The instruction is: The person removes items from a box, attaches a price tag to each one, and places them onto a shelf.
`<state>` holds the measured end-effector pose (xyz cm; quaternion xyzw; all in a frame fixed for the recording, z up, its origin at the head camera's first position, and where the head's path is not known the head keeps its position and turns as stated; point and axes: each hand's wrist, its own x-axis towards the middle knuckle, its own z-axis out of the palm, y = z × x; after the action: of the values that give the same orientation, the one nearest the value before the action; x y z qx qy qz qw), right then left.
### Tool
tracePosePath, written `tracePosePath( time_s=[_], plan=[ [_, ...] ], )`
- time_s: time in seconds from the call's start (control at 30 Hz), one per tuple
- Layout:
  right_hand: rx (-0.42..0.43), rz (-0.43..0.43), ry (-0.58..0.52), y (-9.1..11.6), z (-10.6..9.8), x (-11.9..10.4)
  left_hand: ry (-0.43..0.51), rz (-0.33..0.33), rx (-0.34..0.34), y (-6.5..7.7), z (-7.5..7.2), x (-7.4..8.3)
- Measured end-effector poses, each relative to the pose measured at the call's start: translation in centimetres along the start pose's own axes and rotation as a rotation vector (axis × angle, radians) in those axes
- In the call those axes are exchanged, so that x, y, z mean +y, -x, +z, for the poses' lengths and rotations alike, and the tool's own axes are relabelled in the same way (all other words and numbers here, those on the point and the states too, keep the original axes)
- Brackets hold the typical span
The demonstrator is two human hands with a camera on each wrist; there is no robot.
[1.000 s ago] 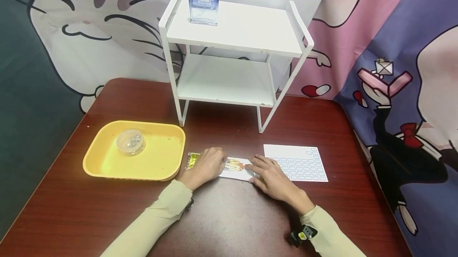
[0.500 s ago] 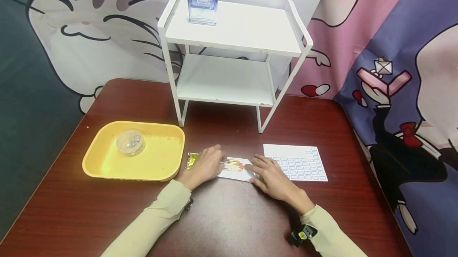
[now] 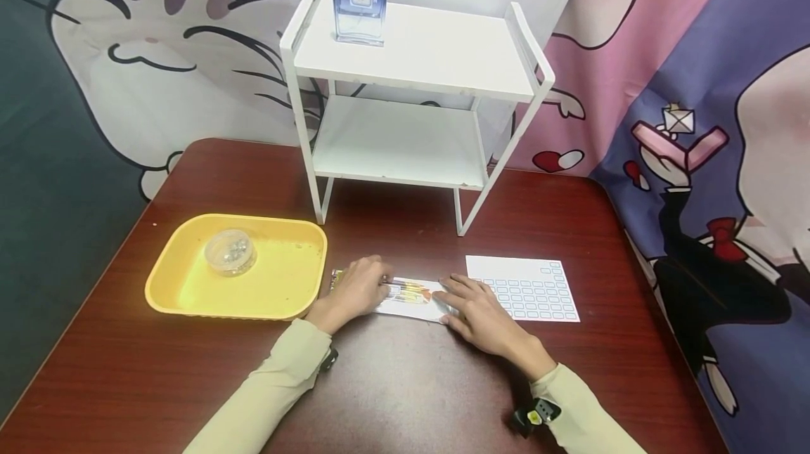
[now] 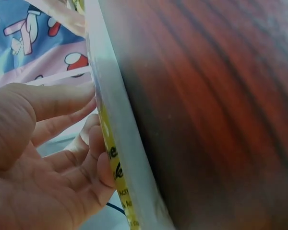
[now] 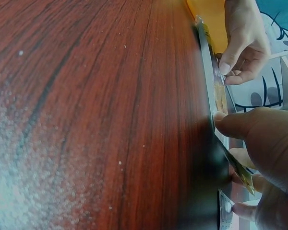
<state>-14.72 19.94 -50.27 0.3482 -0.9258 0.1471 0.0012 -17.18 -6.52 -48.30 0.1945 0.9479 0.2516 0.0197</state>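
Observation:
A flat packet (image 3: 411,308) lies on the table in the head view, with a white face, slim golden-orange sticks showing and a yellow left end. In the left wrist view the packet (image 4: 116,160) stands edge-on, with black lettering on yellow. My left hand (image 3: 354,289) curls over its left part; thumb and fingertips pinch at it, the exact grip partly hidden. My right hand (image 3: 477,310) rests on the packet's right end with fingers spread and fairly straight; in the right wrist view its thumb (image 5: 233,123) presses near the edge.
Right of the packet lies a white sheet with blue boxes (image 3: 525,299), partly under the right hand. At left is a yellow tray (image 3: 285,268) holding a round clear container (image 3: 230,251). A white two-tier rack (image 3: 405,141) stands behind, bearing a blue bottle (image 3: 361,8).
My left hand has slid slightly left along the packet, so more of the white face and slim sticks shows. The right hand and the packet have stayed put.

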Motion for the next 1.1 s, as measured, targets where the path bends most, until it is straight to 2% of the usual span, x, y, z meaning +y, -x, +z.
tracePosePath(
  time_s=[0.17,0.4,0.53,0.7,0.9,1.0,1.1],
  plan=[
    [0.005,0.001,-0.004,0.0,0.0,0.0,0.001,-0.029,-0.016,0.1,-0.1,-0.1],
    [0.012,-0.004,-0.008,0.0,0.1,0.1,0.001,-0.023,-0.007,0.1,-0.1,-0.1],
    [0.012,-0.004,-0.014,0.0,0.0,0.1,0.000,-0.016,-0.012,0.2,-0.8,0.1],
    [0.020,-0.006,-0.033,-0.2,-0.2,0.2,0.040,0.010,0.010,0.4,-3.3,0.6],
    [0.041,0.006,-0.055,-0.7,-0.4,0.3,0.225,0.092,0.042,0.5,-6.7,0.2],
    [0.048,0.013,-0.065,-0.9,-0.6,0.2,0.304,0.156,0.111,0.5,-8.1,-0.4],
    [0.052,0.018,-0.066,-1.1,-0.7,0.2,0.373,0.267,0.260,0.4,-9.6,-0.9]
  ],
)
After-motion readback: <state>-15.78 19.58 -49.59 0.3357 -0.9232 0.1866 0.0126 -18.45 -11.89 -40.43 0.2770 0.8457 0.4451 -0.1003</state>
